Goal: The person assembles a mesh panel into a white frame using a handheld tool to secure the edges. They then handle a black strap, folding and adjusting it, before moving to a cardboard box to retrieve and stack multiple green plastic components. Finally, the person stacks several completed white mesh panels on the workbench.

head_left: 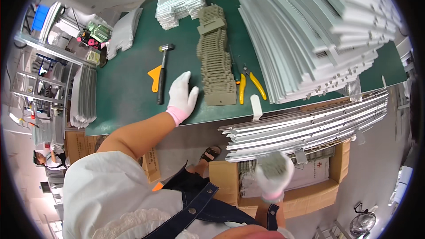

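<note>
Near the middle of the frame we've got a stack of olive-grey parts (216, 68) on the green desk (128, 108), our left hand (181, 94) just beside it, thumb out, fingers extended, nothing gripped. Hammer (162, 73) lies left, yellow-handled cutters (242, 89) right. Lower right, our right hand (275, 175)'s blurry near a cardboard box (310, 201); we can't tell its grip.

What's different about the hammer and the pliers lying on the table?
The hammer has one straight handle with a black grip; the pliers have two yellow handles, spread apart.
The hammer looks longer than the pliers.
The hammer lies left of the left hand, the pliers right of it.
Both lie on the green table, held by neither hand.
</note>
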Action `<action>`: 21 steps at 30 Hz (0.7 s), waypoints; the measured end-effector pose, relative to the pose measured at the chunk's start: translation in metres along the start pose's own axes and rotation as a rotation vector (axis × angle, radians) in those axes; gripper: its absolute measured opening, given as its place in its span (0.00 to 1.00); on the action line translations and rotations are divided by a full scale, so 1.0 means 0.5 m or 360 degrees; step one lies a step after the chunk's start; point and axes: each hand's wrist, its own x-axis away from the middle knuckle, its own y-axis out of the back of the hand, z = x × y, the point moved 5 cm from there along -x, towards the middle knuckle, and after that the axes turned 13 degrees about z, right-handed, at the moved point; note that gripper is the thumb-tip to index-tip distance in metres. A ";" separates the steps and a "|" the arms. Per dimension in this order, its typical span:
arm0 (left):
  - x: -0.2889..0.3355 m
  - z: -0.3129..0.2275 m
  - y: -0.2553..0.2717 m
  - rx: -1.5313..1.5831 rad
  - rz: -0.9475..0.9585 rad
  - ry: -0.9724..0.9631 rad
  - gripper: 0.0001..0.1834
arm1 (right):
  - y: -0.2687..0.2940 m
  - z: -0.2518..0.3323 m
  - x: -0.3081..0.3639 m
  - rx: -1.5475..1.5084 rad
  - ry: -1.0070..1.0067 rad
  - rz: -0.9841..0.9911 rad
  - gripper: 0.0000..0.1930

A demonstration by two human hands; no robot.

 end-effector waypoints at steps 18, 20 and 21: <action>0.002 0.024 0.047 0.0414 -0.0151 -0.0082 0.29 | -0.365 0.168 -0.529 0.1564 0.0171 0.0134 0.44; 0.002 0.026 0.054 0.0418 -0.0222 -0.0074 0.28 | -0.374 0.170 -0.419 0.1348 0.0099 0.0082 0.42; 0.007 0.026 0.051 0.0473 -0.0131 -0.0056 0.27 | -0.375 0.179 -0.356 0.1285 0.0025 0.0116 0.40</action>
